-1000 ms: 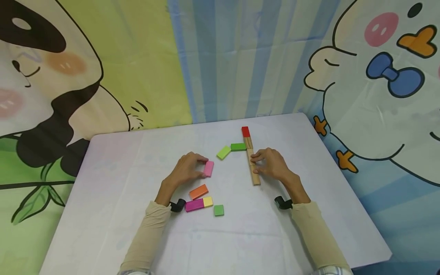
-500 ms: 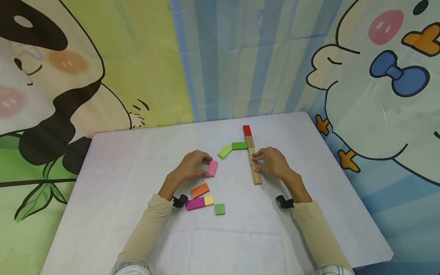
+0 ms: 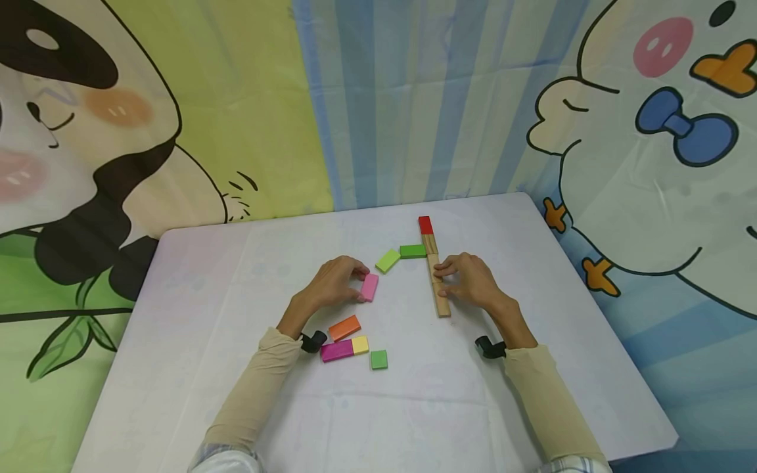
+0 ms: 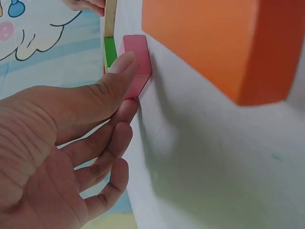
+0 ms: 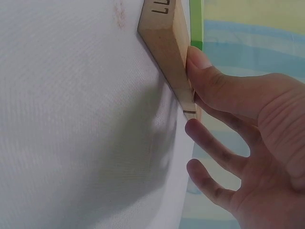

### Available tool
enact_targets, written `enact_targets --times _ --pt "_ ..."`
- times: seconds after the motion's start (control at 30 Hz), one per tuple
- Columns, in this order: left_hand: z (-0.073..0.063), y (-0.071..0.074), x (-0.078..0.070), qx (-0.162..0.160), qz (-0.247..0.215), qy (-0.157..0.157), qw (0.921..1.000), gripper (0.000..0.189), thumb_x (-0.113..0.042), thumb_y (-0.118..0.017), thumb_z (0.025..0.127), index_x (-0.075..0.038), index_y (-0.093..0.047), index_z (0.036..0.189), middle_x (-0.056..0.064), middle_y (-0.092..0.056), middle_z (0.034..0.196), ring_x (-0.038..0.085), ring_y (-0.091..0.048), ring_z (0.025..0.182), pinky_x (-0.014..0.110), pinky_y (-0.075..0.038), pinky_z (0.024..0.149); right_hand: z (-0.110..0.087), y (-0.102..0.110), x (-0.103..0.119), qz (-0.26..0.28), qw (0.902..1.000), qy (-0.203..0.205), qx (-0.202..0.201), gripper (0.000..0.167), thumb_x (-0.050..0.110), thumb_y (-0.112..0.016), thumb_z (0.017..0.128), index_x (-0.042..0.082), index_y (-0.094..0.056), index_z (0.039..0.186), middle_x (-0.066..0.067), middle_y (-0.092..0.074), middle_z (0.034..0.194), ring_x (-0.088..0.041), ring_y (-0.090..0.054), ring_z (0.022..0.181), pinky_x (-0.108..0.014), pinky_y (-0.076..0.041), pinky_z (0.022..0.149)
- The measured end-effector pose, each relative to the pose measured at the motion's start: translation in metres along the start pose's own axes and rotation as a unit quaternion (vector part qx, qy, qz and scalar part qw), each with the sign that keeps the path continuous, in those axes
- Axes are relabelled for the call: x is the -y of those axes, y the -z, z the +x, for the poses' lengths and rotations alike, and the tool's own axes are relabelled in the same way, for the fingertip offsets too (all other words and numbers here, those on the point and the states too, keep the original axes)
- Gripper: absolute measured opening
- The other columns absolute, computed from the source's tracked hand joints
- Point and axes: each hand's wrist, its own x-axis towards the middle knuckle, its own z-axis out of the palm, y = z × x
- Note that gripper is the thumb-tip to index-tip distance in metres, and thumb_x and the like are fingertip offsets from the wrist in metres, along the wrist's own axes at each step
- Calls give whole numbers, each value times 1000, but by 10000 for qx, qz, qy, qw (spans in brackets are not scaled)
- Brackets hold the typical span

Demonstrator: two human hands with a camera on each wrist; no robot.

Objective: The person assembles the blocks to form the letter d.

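Note:
My left hand [image 3: 337,284] pinches a pink block [image 3: 369,288] between thumb and fingertips, close over the table left of the wooden row. In the left wrist view the thumb lies across the pink block [image 4: 137,45]. My right hand [image 3: 470,281] rests its thumb and a fingertip on two plain wooden blocks [image 3: 442,305] laid end to end. The right wrist view shows the thumb on the wooden block [image 5: 164,45], with two other fingers apart from it. A darker wooden block [image 3: 430,244] and a red block [image 3: 425,225] extend the row away from me.
A green block [image 3: 412,251] meets the row's left side, with a lime block [image 3: 388,261] angled beside it. Nearer me lie an orange block [image 3: 344,328], a magenta block [image 3: 336,351] against a yellow one [image 3: 359,345], and a small green block [image 3: 379,359].
My left hand has moved the pink block a little to the right and slightly away from me, nearer the lime block. My right hand has stayed on the wooden row.

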Motion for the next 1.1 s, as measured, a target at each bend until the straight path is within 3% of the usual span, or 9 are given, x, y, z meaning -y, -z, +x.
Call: enact_targets --times 0.37,1.1 --pt "6 0 -4 73 1 -3 10000 59 -18 -98 82 -3 -75 134 8 -80 127 26 -71 124 50 -53 112 0 0 0 16 10000 -26 -7 44 6 -98 78 3 -83 119 -11 -80 131 -40 -69 132 -59 -48 118" --pt "12 -6 -4 -123 61 -59 9999 56 -21 -99 80 -5 -78 130 7 -81 124 26 -71 119 49 -55 109 -1 1 2 -74 9999 -25 -69 44 6 -99 77 4 -84 118 -11 -81 129 -41 -69 130 -60 -49 116"
